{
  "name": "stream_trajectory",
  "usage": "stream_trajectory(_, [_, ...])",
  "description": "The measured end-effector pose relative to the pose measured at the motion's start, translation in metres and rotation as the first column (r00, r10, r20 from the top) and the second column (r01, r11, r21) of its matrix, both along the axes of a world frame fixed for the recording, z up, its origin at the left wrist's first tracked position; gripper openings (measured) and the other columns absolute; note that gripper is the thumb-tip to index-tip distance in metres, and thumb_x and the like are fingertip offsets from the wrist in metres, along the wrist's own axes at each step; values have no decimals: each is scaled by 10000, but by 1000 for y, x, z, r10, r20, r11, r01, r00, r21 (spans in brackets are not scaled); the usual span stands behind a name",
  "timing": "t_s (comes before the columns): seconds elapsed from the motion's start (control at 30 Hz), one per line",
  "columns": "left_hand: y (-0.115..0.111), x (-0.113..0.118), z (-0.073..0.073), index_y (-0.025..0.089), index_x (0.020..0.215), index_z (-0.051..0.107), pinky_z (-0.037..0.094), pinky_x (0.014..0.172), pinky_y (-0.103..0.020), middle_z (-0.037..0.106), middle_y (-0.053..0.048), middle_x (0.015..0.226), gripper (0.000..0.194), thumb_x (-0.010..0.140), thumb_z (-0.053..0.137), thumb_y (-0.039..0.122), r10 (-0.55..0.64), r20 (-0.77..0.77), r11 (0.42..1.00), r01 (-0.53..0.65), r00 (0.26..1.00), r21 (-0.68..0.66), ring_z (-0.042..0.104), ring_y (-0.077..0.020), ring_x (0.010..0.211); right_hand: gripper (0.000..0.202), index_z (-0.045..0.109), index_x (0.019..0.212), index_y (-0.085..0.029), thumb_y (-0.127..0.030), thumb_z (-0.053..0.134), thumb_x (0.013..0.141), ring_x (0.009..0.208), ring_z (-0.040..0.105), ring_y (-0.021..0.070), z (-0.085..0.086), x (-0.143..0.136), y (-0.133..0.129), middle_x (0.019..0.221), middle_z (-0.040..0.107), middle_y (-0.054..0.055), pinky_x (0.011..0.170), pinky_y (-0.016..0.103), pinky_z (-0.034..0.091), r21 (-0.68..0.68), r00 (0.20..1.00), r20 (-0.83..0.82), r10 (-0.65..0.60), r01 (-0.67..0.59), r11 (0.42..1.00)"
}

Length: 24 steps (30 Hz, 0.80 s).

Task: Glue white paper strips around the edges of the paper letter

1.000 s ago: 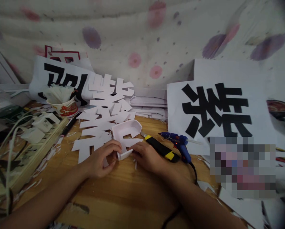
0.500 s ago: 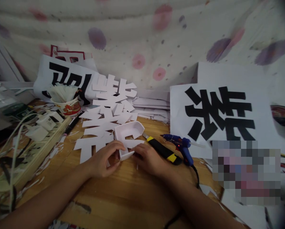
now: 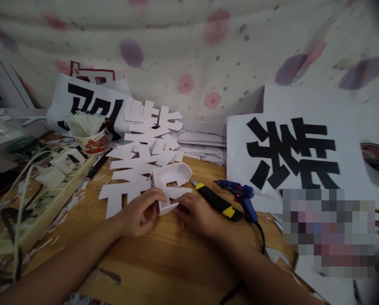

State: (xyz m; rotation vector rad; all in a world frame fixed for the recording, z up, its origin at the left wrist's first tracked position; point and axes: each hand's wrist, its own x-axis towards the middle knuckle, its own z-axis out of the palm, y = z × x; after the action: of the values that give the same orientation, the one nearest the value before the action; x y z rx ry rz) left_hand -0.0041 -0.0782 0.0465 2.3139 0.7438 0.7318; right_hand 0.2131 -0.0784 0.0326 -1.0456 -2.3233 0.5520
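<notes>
A white three-dimensional piece with raised side walls (image 3: 172, 171) stands on the wooden table between my hands. My left hand (image 3: 141, 214) grips its lower left side, thumb and fingers curled round the edge. At its lower right, my right hand (image 3: 197, 212) has curled fingers pressed near the end of a short wall strip; the fingertips are partly hidden. Flat white cut-out pieces (image 3: 130, 161) lie behind and left of it. Close to my right hand are a black and yellow utility knife (image 3: 217, 201) and a blue glue gun (image 3: 240, 192) with a lit red light.
A power strip (image 3: 49, 207) with plugs and cables runs along the left. Behind it stands a paper bowl (image 3: 94, 143) full of glue sticks. A sheet with black characters (image 3: 236, 156) leans at the right. White strips (image 3: 202, 137) are stacked at the back.
The view has shifted very slightly. Both hands and the white piece keep nearly the same position.
</notes>
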Motion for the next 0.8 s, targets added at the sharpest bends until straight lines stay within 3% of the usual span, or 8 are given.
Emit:
stream_trajectory(0.3, [0,3,3,199,1090,441,463,717,-271,481,-83,1046,444,683,483,27,39,-57,998,-36,998,48,514,-182,908,87,591,779,-169,-106,532,791,710,514,141,0,-1,1,758,584,32,646,244,394,-12,1000,2,2,-2,1000])
stream_trajectory(0.43, [2,3,3,192,1077,469,466,793,-310,498,-87,1039,348,742,549,134,29,-62,995,-23,998,95,516,-196,953,87,591,768,-166,-102,535,786,705,511,143,0,-2,0,746,581,32,646,249,393,-14,1000,-2,-10,10,1000])
stream_trajectory(0.6, [2,6,-5,190,953,531,474,704,-253,529,-57,956,128,827,529,212,154,-71,971,-138,985,197,548,-144,832,82,596,766,-179,-116,543,772,701,517,133,-4,-1,1,741,589,13,651,249,399,-130,982,-185,-31,6,991])
stream_trajectory(0.7, [-1,11,-4,189,963,524,466,623,-228,531,-58,966,147,819,539,217,229,13,940,-225,973,258,549,-128,765,38,596,796,-190,-200,571,770,660,511,118,-4,2,4,716,571,-10,609,238,403,-315,893,-428,-138,-5,949])
stream_trajectory(0.8, [-2,21,6,219,1051,499,474,639,-247,527,-59,1018,257,804,567,240,295,113,904,-315,949,290,547,-132,763,138,591,802,-195,-315,626,744,598,495,102,-1,6,6,673,543,-30,578,236,410,-480,725,-650,-226,-161,862])
